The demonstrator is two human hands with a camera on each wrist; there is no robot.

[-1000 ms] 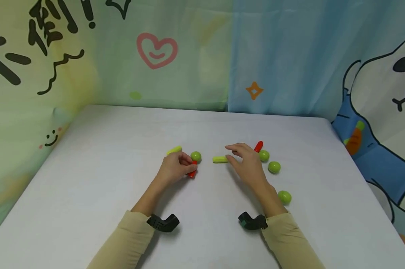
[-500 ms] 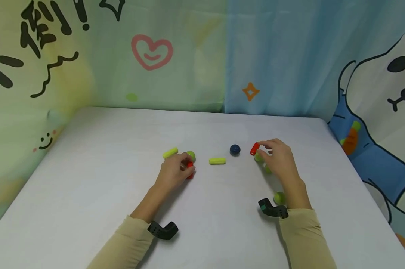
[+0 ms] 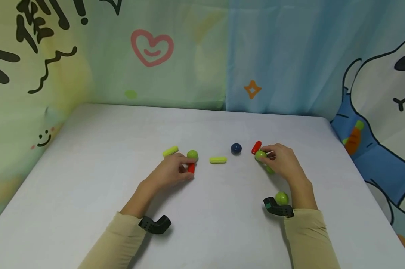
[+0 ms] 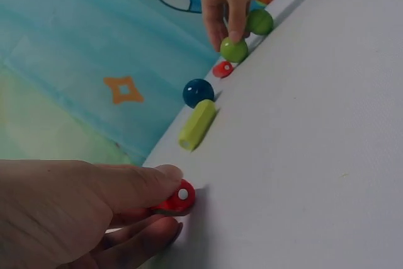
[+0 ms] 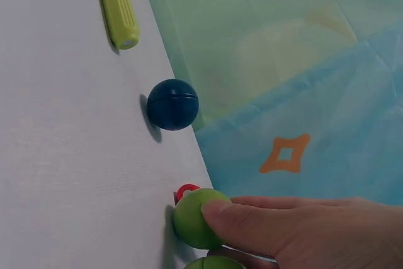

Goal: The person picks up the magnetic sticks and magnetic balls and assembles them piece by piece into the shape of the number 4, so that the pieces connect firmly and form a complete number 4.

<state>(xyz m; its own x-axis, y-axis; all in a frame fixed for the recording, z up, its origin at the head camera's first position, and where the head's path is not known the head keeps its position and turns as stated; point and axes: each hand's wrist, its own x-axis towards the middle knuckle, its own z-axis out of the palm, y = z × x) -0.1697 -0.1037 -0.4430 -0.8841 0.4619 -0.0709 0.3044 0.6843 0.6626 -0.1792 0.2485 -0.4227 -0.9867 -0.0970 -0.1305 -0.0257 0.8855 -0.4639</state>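
Note:
My left hand (image 3: 170, 170) pinches a short red stick (image 3: 191, 167) between thumb and fingers; its white-dotted round end faces the left wrist view. Just beyond it sits a green ball (image 3: 192, 154), and a yellow-green stick (image 3: 170, 151) lies behind the knuckles. My right hand (image 3: 281, 160) holds another green ball (image 5: 196, 220) by thumb and fingertips. A second red stick (image 3: 256, 147) lies right at that ball's far side. Partly hidden under the right hand is a further green ball (image 4: 260, 22).
Between the hands lie a ridged yellow-green stick (image 3: 218, 160) and a dark blue ball (image 3: 236, 148). One more green ball (image 3: 281, 198) rests beside the right wrist camera (image 3: 278, 207). A printed curtain (image 3: 189, 56) hangs behind the white table (image 3: 121, 130).
My right hand has moved right, uncovering the dark blue ball; it held the right red stick half a second ago and now grips the green ball beside it. The left hand stays at its red stick.

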